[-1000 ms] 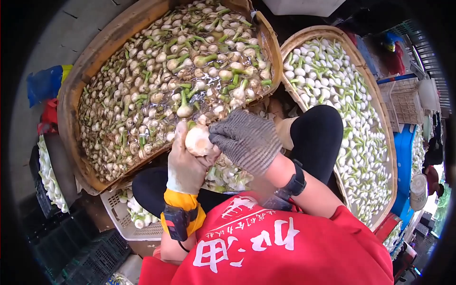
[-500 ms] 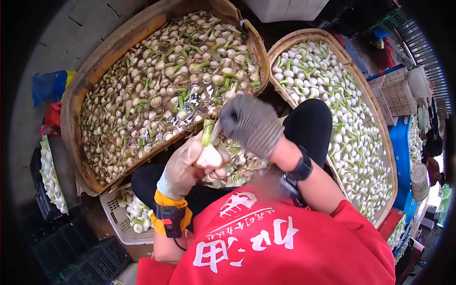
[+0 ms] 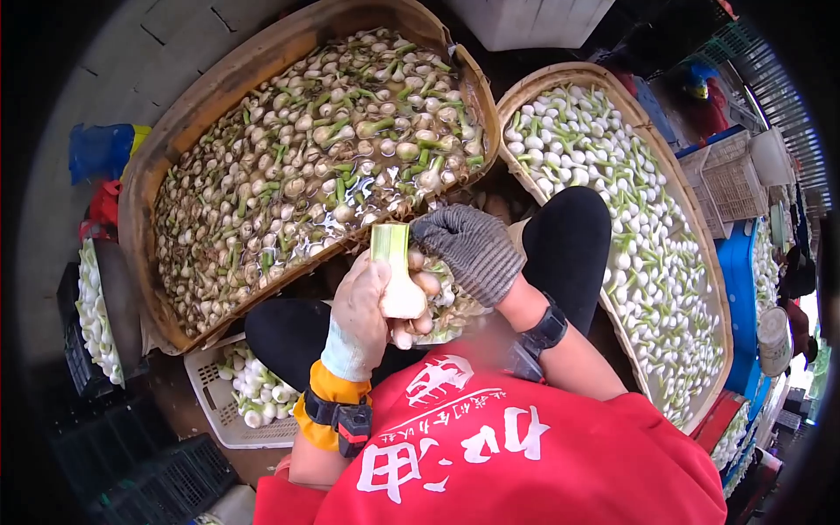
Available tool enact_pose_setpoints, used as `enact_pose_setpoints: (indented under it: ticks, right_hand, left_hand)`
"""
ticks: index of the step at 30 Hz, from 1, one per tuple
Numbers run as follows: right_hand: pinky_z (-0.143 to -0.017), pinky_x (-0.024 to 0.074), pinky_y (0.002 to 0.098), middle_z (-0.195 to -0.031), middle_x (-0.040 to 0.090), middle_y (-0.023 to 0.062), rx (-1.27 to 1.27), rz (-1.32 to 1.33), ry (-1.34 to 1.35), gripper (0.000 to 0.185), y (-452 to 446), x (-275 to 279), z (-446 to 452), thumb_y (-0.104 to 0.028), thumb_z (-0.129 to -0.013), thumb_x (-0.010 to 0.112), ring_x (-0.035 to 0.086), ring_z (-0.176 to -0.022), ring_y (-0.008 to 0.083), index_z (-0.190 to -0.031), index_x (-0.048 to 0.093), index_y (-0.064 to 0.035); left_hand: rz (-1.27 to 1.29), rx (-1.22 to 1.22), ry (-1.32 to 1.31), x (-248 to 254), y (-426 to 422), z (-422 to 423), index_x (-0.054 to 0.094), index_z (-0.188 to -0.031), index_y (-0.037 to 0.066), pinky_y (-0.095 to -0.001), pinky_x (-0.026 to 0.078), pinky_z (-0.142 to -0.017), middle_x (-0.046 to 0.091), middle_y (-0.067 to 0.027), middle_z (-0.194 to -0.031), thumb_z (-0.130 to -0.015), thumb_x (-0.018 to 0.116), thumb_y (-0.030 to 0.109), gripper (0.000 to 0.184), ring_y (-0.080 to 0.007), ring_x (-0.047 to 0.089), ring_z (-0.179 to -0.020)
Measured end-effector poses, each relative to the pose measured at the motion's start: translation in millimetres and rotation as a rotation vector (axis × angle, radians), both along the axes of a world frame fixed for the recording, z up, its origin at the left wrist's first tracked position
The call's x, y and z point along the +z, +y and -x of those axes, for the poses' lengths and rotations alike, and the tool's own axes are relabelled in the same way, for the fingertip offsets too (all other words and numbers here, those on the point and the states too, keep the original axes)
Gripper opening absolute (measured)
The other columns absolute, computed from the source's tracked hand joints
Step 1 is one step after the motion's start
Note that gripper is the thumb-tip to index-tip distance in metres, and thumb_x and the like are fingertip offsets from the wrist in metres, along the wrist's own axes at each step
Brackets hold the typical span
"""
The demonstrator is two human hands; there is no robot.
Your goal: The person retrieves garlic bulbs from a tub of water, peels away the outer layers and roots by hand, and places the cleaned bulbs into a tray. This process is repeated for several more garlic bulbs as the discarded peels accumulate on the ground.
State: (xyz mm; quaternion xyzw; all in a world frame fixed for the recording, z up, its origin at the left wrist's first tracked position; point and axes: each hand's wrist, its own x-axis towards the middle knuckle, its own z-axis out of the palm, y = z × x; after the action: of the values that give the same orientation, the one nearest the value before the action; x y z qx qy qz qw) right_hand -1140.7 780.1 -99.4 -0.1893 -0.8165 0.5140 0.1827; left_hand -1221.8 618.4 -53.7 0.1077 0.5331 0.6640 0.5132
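A fresh garlic bulb (image 3: 402, 296) with a short, thick green stem stands upright in my left hand (image 3: 360, 306), which wears a pale glove. Its white skin looks smooth, and the stem ends in a flat cut top. Beside the stem, on its right, my right hand (image 3: 468, 249) in a grey knit glove is closed with curled fingers; what it holds, if anything, is hidden. Below both hands, a heap of peelings (image 3: 451, 315) shows in my lap area, partly covered.
A large wooden-rimmed tub (image 3: 140, 219) of unpeeled garlic in murky water lies ahead on the left. Another tub (image 3: 713, 289) with white bulbs is on the right. A white plastic basket (image 3: 206, 385) with garlic stands by my left knee. Dark crates (image 3: 175, 481) sit lower left.
My right hand has moved slightly down and rolled over beside the stem. The garlic has turned in my left hand, and its stem now looks paler and wider.
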Motion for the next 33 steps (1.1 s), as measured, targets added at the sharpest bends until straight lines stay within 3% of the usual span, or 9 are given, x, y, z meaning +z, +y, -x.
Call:
enact_pose_setpoints:
  ticks: [8,10,12,15,19,20,22,26,33]
  right_hand:
    - [-0.065,0.0476,0.0453,-0.081,0.062,0.0196,0.152,-0.159,-0.182,0.048,-3.6,9.0,3.0,-0.05,-0.08,0.067,0.06,-0.072,0.0375,-0.086,0.065,-0.0021]
    - [-0.067,0.0498,0.0404,-0.082,0.064,0.0153,0.179,-0.23,-0.11,0.038,-5.2,2.9,-2.7,-0.039,-0.08,0.071,0.062,-0.071,0.0304,-0.085,0.064,-0.0018]
    - [-0.071,0.0513,0.0332,-0.083,0.065,0.0085,0.125,0.386,-0.039,0.026,-5.7,18.6,-13.3,-0.025,-0.078,0.075,0.063,-0.074,0.0199,-0.086,0.064,-0.0025]
    - [-0.076,0.0508,0.0289,-0.088,0.065,0.0052,0.052,0.266,0.001,0.019,12.6,28.9,-34.7,-0.013,-0.079,0.073,0.062,-0.082,0.0138,-0.092,0.064,-0.0032]
    - [-0.078,0.0487,0.0286,-0.09,0.065,0.007,-0.738,-0.274,0.049,0.018,84.6,26.4,-48.3,-0.009,-0.082,0.074,0.059,-0.081,0.0149,-0.093,0.061,-0.0018]
    - [-0.078,0.0489,0.0269,-0.091,0.065,0.0067,-0.864,-0.309,0.082,0.021,99.3,23.8,-48.3,-0.008,-0.081,0.076,0.059,-0.082,0.014,-0.094,0.061,-0.0015]
    - [-0.071,0.0483,0.0253,-0.086,0.064,0.0062,-0.803,-0.248,0.147,0.026,110.6,20.3,-47.8,-0.011,-0.077,0.08,0.058,-0.075,0.0124,-0.093,0.062,-0.0001]
    - [-0.072,0.0511,0.0287,-0.086,0.067,0.0078,-0.331,-0.015,0.05,0.013,79.8,-4.5,-32.3,-0.01,-0.081,0.074,0.064,-0.078,0.0167,-0.09,0.068,-0.0017]
    - [-0.073,0.0501,0.0396,-0.083,0.065,0.0115,0.362,0.011,-0.212,0.033,7.8,-60.6,-8.7,-0.039,-0.088,0.066,0.063,-0.079,0.0305,-0.083,0.068,-0.006]
  left_hand:
    - [0.102,0.022,0.341,-36.6,1.8,1.9,0.061,-0.115,0.0,-0.0212,0.046,-0.069,0.063,-0.0009,-0.084,-0.1,0.046,0.014,0.025,-0.0058,0.055,-0.076]
    - [0.167,0.074,0.387,-61.7,-2.4,7.1,0.06,-0.116,-0.001,-0.0214,0.046,-0.068,0.063,-0.0013,-0.086,-0.1,0.049,0.013,0.024,-0.0068,0.055,-0.074]
    - [0.114,0.304,0.325,-67.4,-5.2,11.2,0.059,-0.105,-0.002,-0.0228,0.047,-0.057,0.062,-0.0031,-0.08,-0.101,0.048,0.019,0.024,-0.0096,0.058,-0.066]
    - [-0.119,0.437,-0.137,-45.6,-25.8,49.7,0.054,-0.106,0.002,-0.0235,0.039,-0.038,0.061,-0.0085,-0.076,-0.104,0.034,0.03,0.035,-0.0126,0.056,-0.052]
    - [0.266,-0.23,0.782,-49.2,-29.0,49.2,0.052,-0.128,-0.003,-0.0299,0.05,-0.088,0.064,-0.0126,-0.109,-0.092,0.063,0.022,0.045,-0.0187,0.062,-0.101]
    - [0.314,-0.37,0.65,-57.0,-25.2,45.1,0.054,-0.128,0.001,-0.03,0.049,-0.091,0.063,-0.0127,-0.112,-0.09,0.066,0.026,0.048,-0.0198,0.061,-0.105]
    - [0.411,-0.544,1.08,-86.1,-28.4,55.7,0.058,-0.125,0.005,-0.0315,0.05,-0.087,0.065,-0.0152,-0.114,-0.082,0.076,0.024,0.051,-0.026,0.064,-0.101]
    - [0.44,-0.269,0.567,-84.2,0.7,102.5,0.064,-0.12,0.011,-0.0349,0.049,-0.09,0.068,-0.014,-0.105,-0.091,0.062,0.038,0.04,-0.0278,0.065,-0.099]
    - [0.833,-0.517,0.855,-192.7,40.1,238.7,0.065,-0.119,0.011,-0.0399,0.045,-0.096,0.065,-0.019,-0.117,-0.092,0.035,0.07,0.071,-0.0353,0.06,-0.111]
